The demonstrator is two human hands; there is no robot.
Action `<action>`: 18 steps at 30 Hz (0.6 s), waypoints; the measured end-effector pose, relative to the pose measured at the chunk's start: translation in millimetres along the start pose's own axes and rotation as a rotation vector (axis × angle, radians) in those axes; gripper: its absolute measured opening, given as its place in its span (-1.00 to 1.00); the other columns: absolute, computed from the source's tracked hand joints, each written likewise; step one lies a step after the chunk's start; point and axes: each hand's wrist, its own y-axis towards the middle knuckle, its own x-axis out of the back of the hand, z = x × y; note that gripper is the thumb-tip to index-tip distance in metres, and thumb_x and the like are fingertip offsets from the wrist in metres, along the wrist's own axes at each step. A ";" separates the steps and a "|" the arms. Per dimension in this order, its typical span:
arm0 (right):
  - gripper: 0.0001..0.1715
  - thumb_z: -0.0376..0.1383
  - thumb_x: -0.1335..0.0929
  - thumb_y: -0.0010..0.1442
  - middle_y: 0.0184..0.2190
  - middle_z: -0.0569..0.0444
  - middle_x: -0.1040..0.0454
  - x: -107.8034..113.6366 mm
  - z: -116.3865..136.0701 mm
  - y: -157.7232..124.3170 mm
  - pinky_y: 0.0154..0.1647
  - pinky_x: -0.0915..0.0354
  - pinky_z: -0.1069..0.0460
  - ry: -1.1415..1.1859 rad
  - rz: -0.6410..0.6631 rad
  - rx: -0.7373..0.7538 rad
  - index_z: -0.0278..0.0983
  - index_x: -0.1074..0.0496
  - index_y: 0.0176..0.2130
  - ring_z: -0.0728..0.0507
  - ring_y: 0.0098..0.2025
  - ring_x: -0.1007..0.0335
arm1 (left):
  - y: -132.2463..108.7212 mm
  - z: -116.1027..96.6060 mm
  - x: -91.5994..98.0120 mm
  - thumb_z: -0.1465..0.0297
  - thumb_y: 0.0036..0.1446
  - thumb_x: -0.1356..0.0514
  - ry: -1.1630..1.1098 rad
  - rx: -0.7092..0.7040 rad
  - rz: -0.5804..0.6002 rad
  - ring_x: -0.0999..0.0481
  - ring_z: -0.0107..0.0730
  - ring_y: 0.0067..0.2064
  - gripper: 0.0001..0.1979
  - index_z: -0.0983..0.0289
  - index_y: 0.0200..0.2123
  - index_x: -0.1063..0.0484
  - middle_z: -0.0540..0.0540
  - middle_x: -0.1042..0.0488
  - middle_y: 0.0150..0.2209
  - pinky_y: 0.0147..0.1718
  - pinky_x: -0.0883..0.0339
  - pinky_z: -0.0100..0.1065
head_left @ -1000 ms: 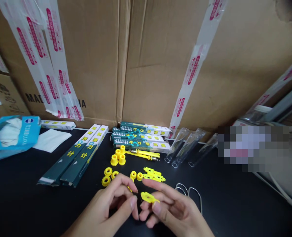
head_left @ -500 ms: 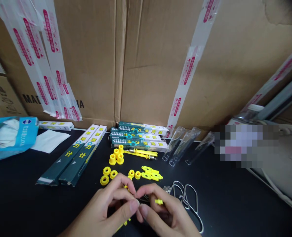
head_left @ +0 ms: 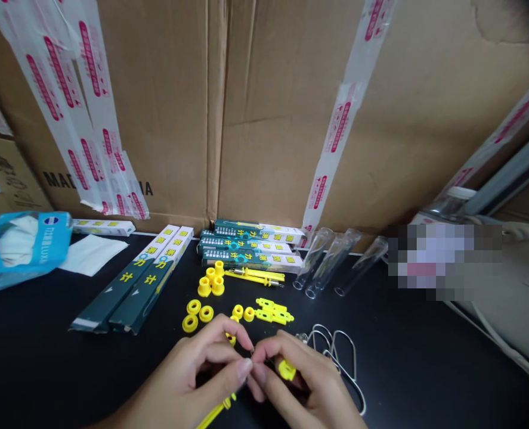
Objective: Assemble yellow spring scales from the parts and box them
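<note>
My left hand point(head_left: 201, 378) and my right hand point(head_left: 302, 381) meet at the fingertips near the front of the black table, both pinched closed. What sits between the tips is too small and covered to make out. A yellow plastic piece point(head_left: 286, 370) shows in the curled fingers of my right hand. Below my left thumb a thin yellow strip point(head_left: 214, 412) sticks out; whether it is held or lies on the table I cannot tell. Just beyond the fingers are small yellow collars point(head_left: 248, 314) and flat yellow plates point(head_left: 273, 311). Bent metal hooks point(head_left: 345, 357) lie right of my right hand.
Yellow caps point(head_left: 204, 287), yellow rings point(head_left: 189, 323) and yellow rods with metal ends point(head_left: 257, 277) lie further back. Behind them are printed boxes point(head_left: 253, 259) and clear tubes point(head_left: 321, 274). Two long boxes point(head_left: 150, 280) and a blue tissue pack point(head_left: 49, 244) lie left. Cardboard point(head_left: 273, 149) stands behind.
The yellow piece in my right hand has turned and shows more of its side. My fingertips have shifted slightly, still pinched together. More of the yellow strip shows under my left hand.
</note>
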 end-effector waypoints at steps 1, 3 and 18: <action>-0.80 -0.20 -0.31 0.37 -0.45 0.11 -0.52 -1.4 -1.2 -1.6 -0.46 -0.22 0.08 -0.016 -0.028 0.039 -0.19 -0.48 -0.26 -0.08 -0.45 -0.37 | 0.2 -0.3 -0.2 0.01 0.31 -0.18 -0.017 0.006 0.004 -0.59 -0.29 -0.26 -0.63 0.19 -0.12 -0.35 0.06 -0.68 -0.31 -0.25 -0.31 -0.38; -0.83 -0.23 -0.30 0.38 -0.45 0.13 -0.52 -3.7 -4.1 -4.4 -0.46 -0.25 0.08 -0.048 -0.079 0.121 -0.17 -0.47 -0.24 -0.07 -0.46 -0.38 | 0.7 -0.4 -0.2 0.03 0.27 -0.23 -0.070 0.026 -0.001 -0.64 -0.26 -0.22 -0.63 0.20 -0.12 -0.38 0.06 -0.69 -0.31 -0.22 -0.35 -0.38; -0.81 -0.45 -0.25 0.35 -0.39 0.12 -0.50 6.6 -8.5 0.3 -0.29 -0.39 0.08 -0.140 -0.051 0.305 -0.19 -0.39 -0.19 -0.07 -0.38 -0.44 | 0.3 -7.6 4.3 0.11 0.28 -0.26 -0.102 0.100 0.060 -0.70 -0.20 -0.19 -0.65 0.26 -0.24 -0.70 0.11 -0.74 -0.27 -0.15 -0.48 -0.33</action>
